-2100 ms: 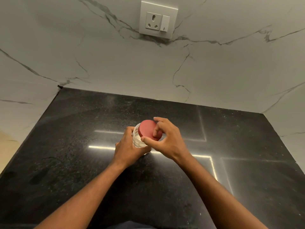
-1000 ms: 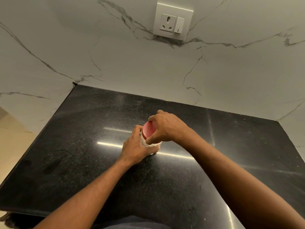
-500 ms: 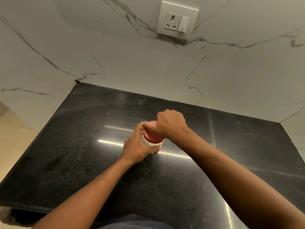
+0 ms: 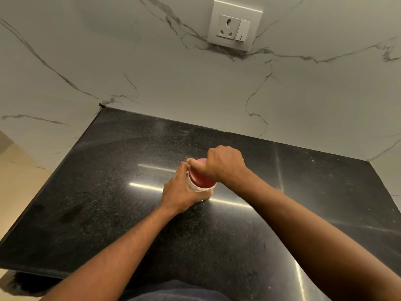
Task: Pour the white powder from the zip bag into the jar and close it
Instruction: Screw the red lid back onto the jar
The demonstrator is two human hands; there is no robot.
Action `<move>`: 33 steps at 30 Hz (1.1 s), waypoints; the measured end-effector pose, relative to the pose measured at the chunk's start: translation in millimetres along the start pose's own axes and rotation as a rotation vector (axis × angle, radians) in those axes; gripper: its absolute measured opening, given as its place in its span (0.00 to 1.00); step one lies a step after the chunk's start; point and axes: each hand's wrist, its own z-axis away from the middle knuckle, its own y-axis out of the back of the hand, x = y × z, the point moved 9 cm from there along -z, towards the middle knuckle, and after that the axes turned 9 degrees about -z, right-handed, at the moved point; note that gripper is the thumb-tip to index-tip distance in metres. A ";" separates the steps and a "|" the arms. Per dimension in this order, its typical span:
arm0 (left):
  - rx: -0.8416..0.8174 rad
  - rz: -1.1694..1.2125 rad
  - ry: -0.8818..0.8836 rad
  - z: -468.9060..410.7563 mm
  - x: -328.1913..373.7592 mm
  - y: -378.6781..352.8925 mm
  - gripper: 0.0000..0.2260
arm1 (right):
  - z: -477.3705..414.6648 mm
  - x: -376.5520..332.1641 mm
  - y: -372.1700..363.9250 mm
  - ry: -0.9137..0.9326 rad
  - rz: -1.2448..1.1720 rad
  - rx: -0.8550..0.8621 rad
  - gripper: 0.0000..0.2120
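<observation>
A small clear jar point(image 4: 200, 189) with a white patterned body stands on the black granite counter point(image 4: 121, 192), near its middle. A red lid point(image 4: 199, 180) sits on top of the jar. My left hand point(image 4: 182, 190) wraps around the jar's body from the left. My right hand point(image 4: 223, 165) grips the lid from above and the right, covering its far half. No zip bag is in view, and the jar's contents are hidden by my fingers.
A white marble wall rises behind and to both sides of the counter. A wall socket with a switch point(image 4: 234, 29) is mounted high on the back wall. The counter's left edge drops to a beige floor point(image 4: 15, 181).
My right hand has turned on the red lid, its wrist swinging round to the right while the left hand kept holding the jar. The camera drifted left and down.
</observation>
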 end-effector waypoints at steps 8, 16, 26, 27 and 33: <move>-0.016 -0.017 -0.001 0.6 2.2 1.0 0.40 | 23.8 -22.6 -14.6 0.363 -0.154 -0.317 0.35; 0.006 -0.065 0.004 -2.9 0.7 1.4 0.37 | 26.6 -12.6 -4.3 0.219 -0.176 0.039 0.32; -0.013 -0.081 -0.012 -1.0 5.8 -1.0 0.39 | 25.7 -6.4 -17.0 0.283 -0.132 -0.110 0.40; -0.013 -0.076 -0.014 -0.4 5.9 -0.1 0.41 | 29.7 -5.6 -20.4 0.305 -0.129 -0.169 0.42; 0.015 -0.110 0.015 0.2 5.1 1.6 0.38 | 25.5 -2.2 -10.2 0.157 -0.159 -0.013 0.39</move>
